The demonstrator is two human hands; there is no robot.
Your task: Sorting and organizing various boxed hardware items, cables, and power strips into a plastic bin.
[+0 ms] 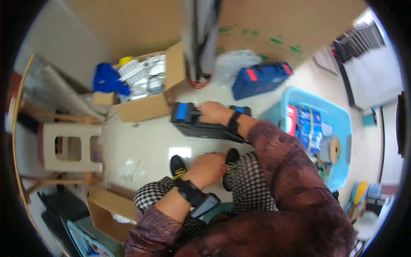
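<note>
A black plastic case with blue latches (205, 130) lies on the tiled floor in front of my feet. My right hand (213, 112) is closed around the handle on its far side. Nearer to me, my left hand (207, 168) hangs over the gap between my black shoes, its fingers partly hidden and blurred; whether it holds something cannot be told. A black strap with a device (196, 197) sits on my left wrist, and another black band (234, 121) is around my right wrist.
An open cardboard box (144, 107) of white parts, a blue tool bag (261, 82) and clear plastic wrap (237, 62) lie beyond. On the right stands a light-blue tub (345, 144) of goods; on the left, a beige plastic stool (72, 163) and a cardboard box (112, 205).
</note>
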